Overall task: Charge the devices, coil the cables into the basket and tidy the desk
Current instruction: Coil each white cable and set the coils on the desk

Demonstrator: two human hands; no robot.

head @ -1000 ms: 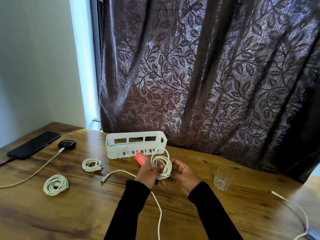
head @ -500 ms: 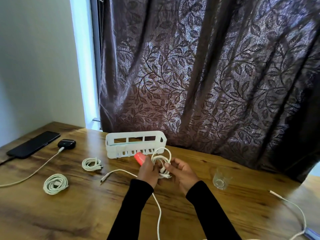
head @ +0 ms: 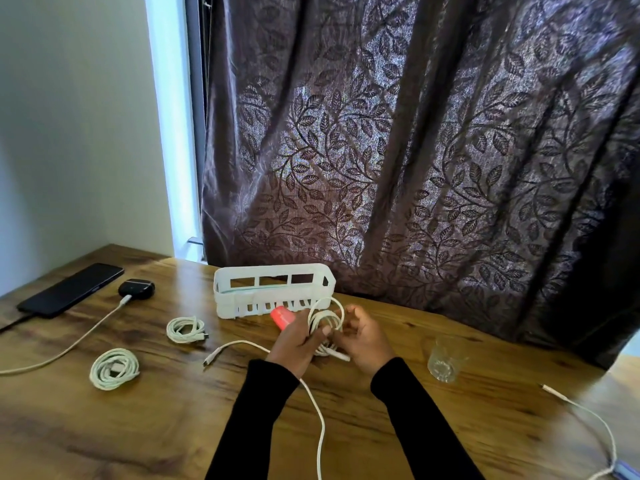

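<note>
Coil axis: the coil (head: 325, 323) stands nearly upright between the hands, its loops rising toward the basket (head: 273, 291); a plug end sticks out low, pointing right along the desk (head: 156, 420).
Coil tail: one strand drops from under the left hand (head: 298, 344) and runs toward the viewer, then curves back left to a free plug just left of that hand.
Left hand: fingers curled round the near side of the coil, thumb pressing the loops.
Right hand: the right hand (head: 363, 341) has fingers bent, tips at the coil's right edge; whether they pinch a strand, I cannot tell.
Change: half a second ago the right fingers were tucked in against the loops; now they sit further out at the rim, and the loops stand a little taller and rounder.
Coil versus hands: between both palms, above the left knuckles, just near of the basket.
Pink thing: a pink object (head: 282, 317) shows just beyond the left hand, touching the basket front.
Left of the left hand: two finished coils lie flat, the small coil (head: 185, 329) nearer, the big coil (head: 114, 368) further out.
Far left: a phone (head: 71, 289) and a case (head: 136, 289), each with a cable plugged in.
Right of the right hand: a glass (head: 443, 363) stands upright; further right a loose cable (head: 588, 417) trails off the edge.
</note>
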